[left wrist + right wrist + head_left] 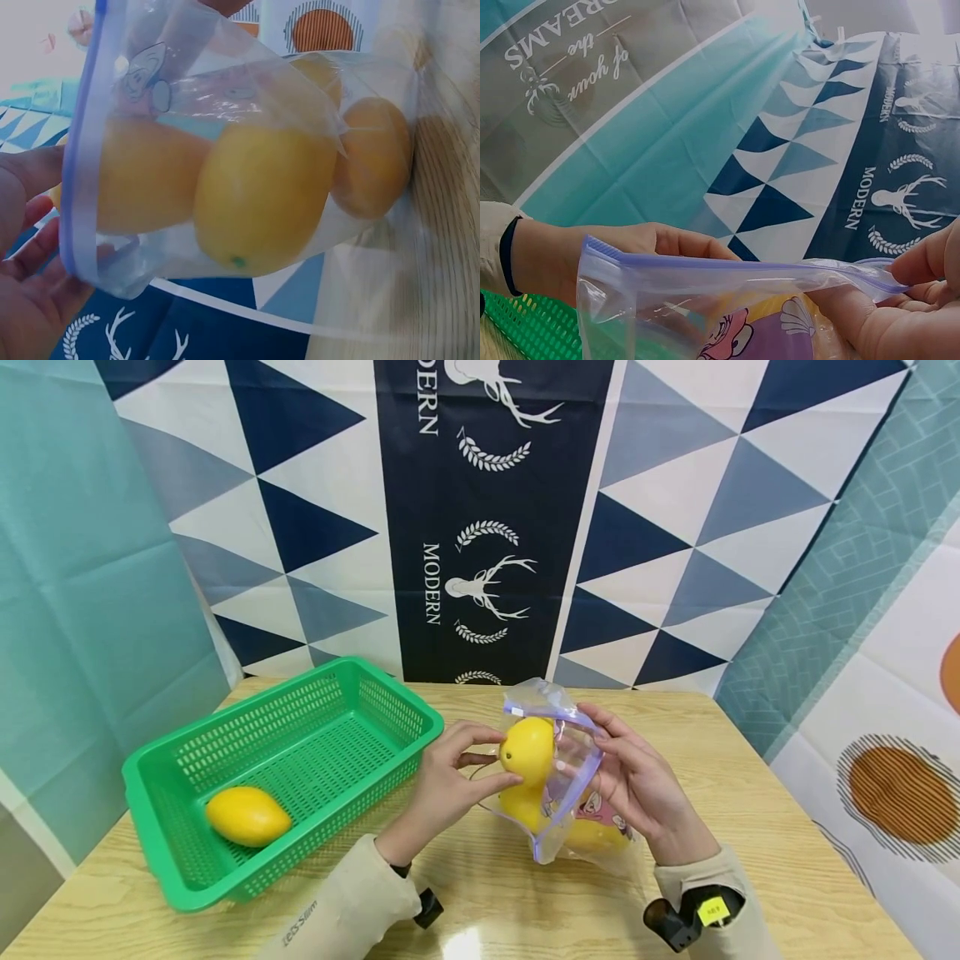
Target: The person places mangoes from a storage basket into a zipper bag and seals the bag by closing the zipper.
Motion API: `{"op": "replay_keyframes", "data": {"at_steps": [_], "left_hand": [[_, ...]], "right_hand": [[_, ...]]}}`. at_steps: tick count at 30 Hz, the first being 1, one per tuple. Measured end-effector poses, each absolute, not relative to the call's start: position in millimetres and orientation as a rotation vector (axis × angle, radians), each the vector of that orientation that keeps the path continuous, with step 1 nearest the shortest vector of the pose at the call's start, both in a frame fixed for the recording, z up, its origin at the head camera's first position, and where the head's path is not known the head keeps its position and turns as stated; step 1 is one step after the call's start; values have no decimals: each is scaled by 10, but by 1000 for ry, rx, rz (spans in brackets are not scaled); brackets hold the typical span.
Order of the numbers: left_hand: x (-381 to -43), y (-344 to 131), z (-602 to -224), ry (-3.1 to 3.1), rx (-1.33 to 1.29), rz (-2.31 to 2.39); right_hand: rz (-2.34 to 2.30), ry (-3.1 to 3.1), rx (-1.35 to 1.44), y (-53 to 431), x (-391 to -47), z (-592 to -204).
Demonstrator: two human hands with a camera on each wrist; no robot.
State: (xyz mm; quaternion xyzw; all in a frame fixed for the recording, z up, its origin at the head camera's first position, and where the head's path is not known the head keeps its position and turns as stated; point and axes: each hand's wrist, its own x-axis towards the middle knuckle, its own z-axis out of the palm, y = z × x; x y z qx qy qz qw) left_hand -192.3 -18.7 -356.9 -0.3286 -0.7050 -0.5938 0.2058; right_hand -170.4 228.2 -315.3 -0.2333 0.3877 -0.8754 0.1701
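A clear zip bag [570,810] with a purple zip edge and a printed cartoon stands mouth open toward the left. At its mouth my left hand [453,768] pinches a yellow lemon [528,747] between thumb and fingers. My right hand [645,777] grips the bag's rim on the far side, thumb and fingers at the purple edge [705,262]. Inside the bag, several lemons show through the plastic, one of them a large lemon [262,199] with a small green stem end.
Left of the bag, a green perforated basket [375,727] holds one lemon [248,817]. Both stand on a light wooden table [480,902]. A patterned cloth backdrop [487,527] hangs behind the table's far edge.
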Motion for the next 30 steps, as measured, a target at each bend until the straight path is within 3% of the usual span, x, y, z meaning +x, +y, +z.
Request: {"op": "replay_keyframes", "data": {"at_steps": [10, 17, 30], "left_hand": [[-1984, -92, -3579, -2090, -901, -1351], [-1995, -55, -3595, -2107, -1082, -1335], [-1906, -69, -3523, -2090, -1028, -1412]], "right_hand": [[-2513, 1128, -677, 2276, -1688, -3136], [-2523, 1189, -639, 2259, -1671, -3122], [-2547, 1150, -611, 2274, -1674, -3113]]}}
